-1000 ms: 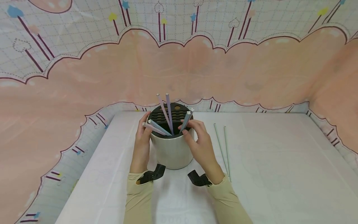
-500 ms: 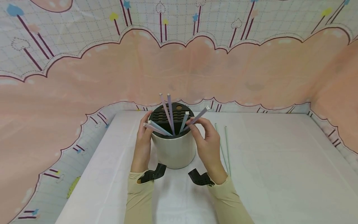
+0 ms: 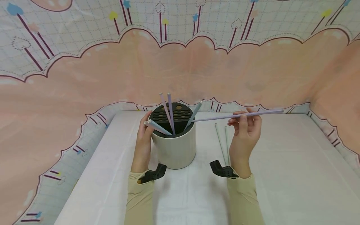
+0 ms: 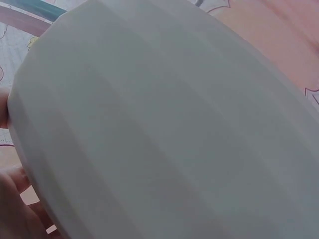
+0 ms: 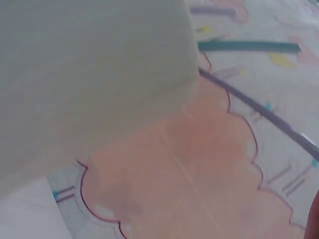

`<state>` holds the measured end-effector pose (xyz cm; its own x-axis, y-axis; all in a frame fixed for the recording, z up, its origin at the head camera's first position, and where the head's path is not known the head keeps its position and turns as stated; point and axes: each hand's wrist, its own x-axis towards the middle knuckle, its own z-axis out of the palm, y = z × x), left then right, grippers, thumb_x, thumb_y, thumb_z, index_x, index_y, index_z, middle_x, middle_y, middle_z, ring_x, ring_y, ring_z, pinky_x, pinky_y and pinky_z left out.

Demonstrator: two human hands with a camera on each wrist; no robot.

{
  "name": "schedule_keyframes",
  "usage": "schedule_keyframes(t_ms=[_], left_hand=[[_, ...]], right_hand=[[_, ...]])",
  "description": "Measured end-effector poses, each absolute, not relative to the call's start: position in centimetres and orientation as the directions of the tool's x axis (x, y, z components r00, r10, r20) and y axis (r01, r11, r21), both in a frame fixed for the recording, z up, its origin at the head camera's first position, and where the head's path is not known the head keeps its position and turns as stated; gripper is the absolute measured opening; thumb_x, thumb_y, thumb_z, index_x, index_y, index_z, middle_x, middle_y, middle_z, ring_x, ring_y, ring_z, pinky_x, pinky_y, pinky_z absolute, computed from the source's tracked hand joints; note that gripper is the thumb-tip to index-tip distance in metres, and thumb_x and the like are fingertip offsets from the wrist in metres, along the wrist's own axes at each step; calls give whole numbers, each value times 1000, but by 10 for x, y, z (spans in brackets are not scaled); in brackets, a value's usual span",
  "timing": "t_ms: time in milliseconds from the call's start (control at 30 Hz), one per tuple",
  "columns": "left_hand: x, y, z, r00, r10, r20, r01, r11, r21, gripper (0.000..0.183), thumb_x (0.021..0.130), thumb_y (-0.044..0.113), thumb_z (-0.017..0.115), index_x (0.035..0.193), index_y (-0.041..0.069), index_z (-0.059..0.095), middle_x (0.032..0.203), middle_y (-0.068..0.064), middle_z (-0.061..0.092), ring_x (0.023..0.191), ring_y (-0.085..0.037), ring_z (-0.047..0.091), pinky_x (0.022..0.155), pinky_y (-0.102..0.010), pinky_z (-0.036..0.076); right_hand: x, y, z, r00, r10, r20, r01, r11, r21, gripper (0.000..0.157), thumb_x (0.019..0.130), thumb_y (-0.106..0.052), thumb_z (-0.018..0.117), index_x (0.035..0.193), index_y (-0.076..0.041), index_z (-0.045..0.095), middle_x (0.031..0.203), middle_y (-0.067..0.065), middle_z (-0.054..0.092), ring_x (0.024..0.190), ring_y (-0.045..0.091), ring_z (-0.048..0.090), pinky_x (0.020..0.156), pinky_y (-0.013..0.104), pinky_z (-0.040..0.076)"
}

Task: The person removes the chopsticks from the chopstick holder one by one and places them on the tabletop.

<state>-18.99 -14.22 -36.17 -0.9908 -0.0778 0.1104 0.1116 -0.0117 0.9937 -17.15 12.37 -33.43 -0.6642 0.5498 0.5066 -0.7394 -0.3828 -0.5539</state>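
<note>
A white round utensil holder [image 3: 175, 153] with a black slotted top [image 3: 172, 118] stands upright on the table. My left hand [image 3: 143, 147] grips its left side, and fingers [image 4: 17, 181] lie against its wall in the left wrist view. To the right of the holder, my right hand [image 3: 245, 132] pinches a long purple chopstick [image 3: 216, 118], held nearly level. Its thin end overlaps the holder's right rim. Leaning in the holder are a blue chopstick [image 3: 194, 114] at the right, purple ones [image 3: 170, 107] at the back, and a blue one [image 3: 158, 127] beside a pink one at the left.
Two thin green chopsticks [image 3: 220, 142] lie on the white table [image 3: 295, 168], just right of the holder and partly behind the right hand. A patterned cloth [image 3: 225, 72] hangs behind the table and along its sides.
My right hand has drawn the purple chopstick up and to the right, tilting it from steep to nearly level. My left hand keeps its hold on the utensil holder.
</note>
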Motion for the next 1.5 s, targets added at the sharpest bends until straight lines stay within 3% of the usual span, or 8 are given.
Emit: schedule_keyframes(t_ms=[133,233,367,533,667,1000,1267,1500], left_hand=[[-188,-142,-362,-990,-78,114,115,-11,993,47,85,51,49,129,45,37,140,18,23,132,-14,14,101,-57,5],[-187,-141,-363,-990,-80,118,119,-9,993,46,85,50,49,129,45,37,140,17,23,131,-14,14,101,-57,5],[-185,-141,-362,-989,-89,115,115,5,993,44,85,50,48,128,45,37,139,18,23,131,-14,15,101,-58,6],[-184,-140,-363,-989,-89,119,120,2,993,45,86,49,48,129,45,37,140,18,23,132,-15,14,101,-58,6],[-185,-140,-364,-988,-82,131,133,-19,991,45,86,46,49,129,43,37,140,17,24,132,-13,14,101,-57,5],[-186,-140,-365,-988,-84,130,131,-7,991,46,85,49,48,130,43,37,140,18,23,132,-14,14,101,-57,6],[-187,-141,-364,-988,-85,129,131,-20,991,45,87,43,49,130,41,38,141,16,23,132,-14,14,102,-57,6],[-189,-141,-364,-986,-88,142,145,-25,989,45,88,37,48,132,37,37,142,13,23,132,-14,15,103,-54,7]], right_hand=[[-175,147,-341,-633,618,466,-768,-427,-477,27,91,-1,46,116,6,39,82,24,51,55,24,51,53,28,48],[-175,159,-346,-644,615,455,-748,-381,-543,28,91,-3,46,117,7,41,79,21,53,52,22,51,50,26,48],[-174,170,-354,-759,520,391,-578,-262,-773,27,91,-8,49,117,1,49,79,18,56,53,20,51,51,24,48],[-179,176,-370,-898,344,276,-255,106,-961,31,90,-26,52,117,-10,56,78,11,59,53,15,51,50,22,48],[-189,179,-391,-948,265,177,-81,335,-939,36,91,-34,49,119,-13,57,79,13,60,52,14,49,47,26,46],[-201,181,-435,-981,135,-142,191,503,-843,43,91,-15,43,131,1,39,90,15,56,56,14,48,52,26,41],[-202,180,-446,-977,162,-142,212,613,-762,43,90,-16,49,128,2,43,99,16,57,66,18,52,54,26,43],[-202,179,-449,-984,167,-61,156,647,-747,39,86,-14,55,122,2,49,88,12,56,64,18,50,53,27,40]])
